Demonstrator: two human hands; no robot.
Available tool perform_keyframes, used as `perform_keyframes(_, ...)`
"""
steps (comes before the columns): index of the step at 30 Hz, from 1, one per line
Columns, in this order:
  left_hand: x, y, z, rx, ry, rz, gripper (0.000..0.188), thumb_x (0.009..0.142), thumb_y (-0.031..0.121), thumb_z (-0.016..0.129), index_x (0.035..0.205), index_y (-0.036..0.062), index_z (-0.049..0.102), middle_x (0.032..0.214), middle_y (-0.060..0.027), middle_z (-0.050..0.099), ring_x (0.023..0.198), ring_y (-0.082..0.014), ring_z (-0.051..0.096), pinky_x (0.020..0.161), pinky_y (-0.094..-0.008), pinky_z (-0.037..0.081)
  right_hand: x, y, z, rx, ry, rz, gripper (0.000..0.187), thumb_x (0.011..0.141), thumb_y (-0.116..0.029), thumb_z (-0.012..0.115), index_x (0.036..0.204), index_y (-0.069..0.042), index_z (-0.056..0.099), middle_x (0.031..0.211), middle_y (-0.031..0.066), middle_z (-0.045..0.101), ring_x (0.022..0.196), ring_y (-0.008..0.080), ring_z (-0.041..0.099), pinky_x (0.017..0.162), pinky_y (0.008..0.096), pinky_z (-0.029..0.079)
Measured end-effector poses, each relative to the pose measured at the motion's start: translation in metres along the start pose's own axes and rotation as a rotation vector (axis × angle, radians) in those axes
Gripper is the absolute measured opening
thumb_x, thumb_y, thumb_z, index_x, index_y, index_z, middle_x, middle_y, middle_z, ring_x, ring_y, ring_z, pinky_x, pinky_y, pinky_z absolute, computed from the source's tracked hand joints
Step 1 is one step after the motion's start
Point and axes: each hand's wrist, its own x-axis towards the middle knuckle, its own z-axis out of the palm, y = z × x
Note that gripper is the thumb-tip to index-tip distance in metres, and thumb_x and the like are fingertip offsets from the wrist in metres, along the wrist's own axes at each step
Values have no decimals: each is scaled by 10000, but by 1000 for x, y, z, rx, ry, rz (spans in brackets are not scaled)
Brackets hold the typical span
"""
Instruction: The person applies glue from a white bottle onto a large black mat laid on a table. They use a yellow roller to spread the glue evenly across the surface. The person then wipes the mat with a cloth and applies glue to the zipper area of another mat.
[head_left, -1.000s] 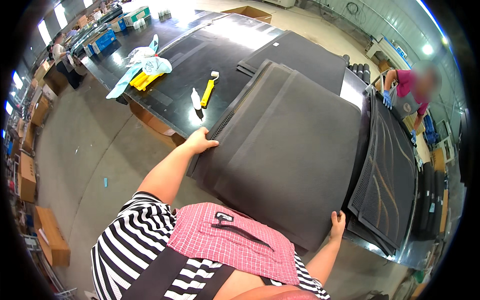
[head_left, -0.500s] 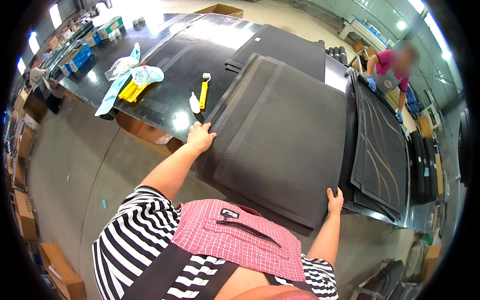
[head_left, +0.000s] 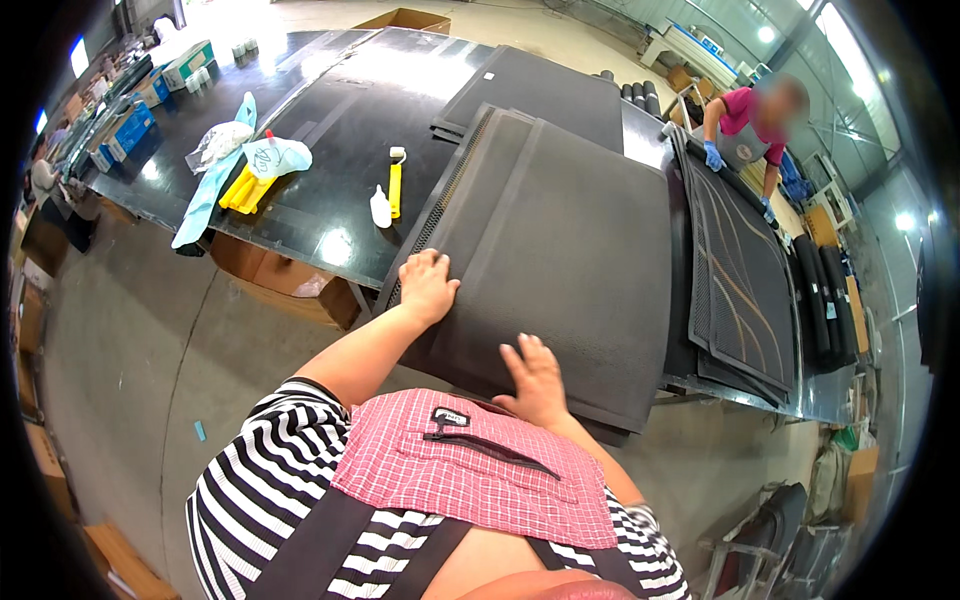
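In front of me a stack of dark grey rubber mats (head_left: 580, 260) lies on the table, its near edge overhanging. The top mat sits a little to the right, so a lower one with a perforated strip (head_left: 445, 190) shows along the left. My left hand (head_left: 428, 287) rests on the stack near its left front, fingers spread and slightly bent on the surface. Over the near part of the top mat is my right hand (head_left: 538, 380), fingers apart and nothing held. Whether its palm presses on the mat I cannot tell.
On the black table (head_left: 330, 150) stand a yellow-handled roller (head_left: 396, 185), a white squeeze bottle (head_left: 380, 208) and yellow tools (head_left: 246, 190) beside plastic bags. More mats (head_left: 540, 95) lie behind. At right, a co-worker (head_left: 745, 130) in blue gloves handles patterned mats (head_left: 740, 270).
My right hand has left the stack's right front corner and moved left over the top mat. My left hand has shifted from the left edge onto the mats. The co-worker lifts a mat's edge.
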Motion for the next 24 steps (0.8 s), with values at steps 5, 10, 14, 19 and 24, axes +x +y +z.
perform_keyframes(5,12,29,9,-30,-184,5,358,902,259,674,1174,28,648,1404,-138,482,1249,-321,486,1035,-445,396,15,-3,41,-224,-87,-93,1114,666,-394,883,1581,-140,301,1645,211,194,1542,375,142,1251,523,111)
perform_keyframes(10,45,39,-4,-620,-318,-287,296,921,313,710,978,36,623,964,-136,619,805,-269,602,706,-391,508,5,21,51,-136,47,-170,1029,712,-295,845,1558,-59,308,1632,229,233,1527,390,199,1245,539,149)
perform_keyframes(14,47,52,-44,-894,-441,-194,309,946,313,684,903,32,563,699,-74,538,614,-186,502,532,-393,422,1,2,1,85,205,-97,871,777,-347,809,1505,-74,417,1595,222,325,1479,390,309,1203,533,243)
perform_keyframes(19,0,28,1,-442,-378,-3,318,912,288,712,960,5,574,948,-259,696,936,-455,672,825,-511,524,-43,6,8,46,184,-97,596,786,-300,783,1329,-129,605,1550,132,436,1431,311,399,1138,478,343)
perform_keyframes(24,0,45,-10,-206,-425,53,377,932,361,690,1020,7,595,958,-221,716,957,-405,694,845,-503,542,-58,24,63,10,290,-118,102,807,-157,747,878,-95,709,1260,99,669,1178,294,623,939,425,507)
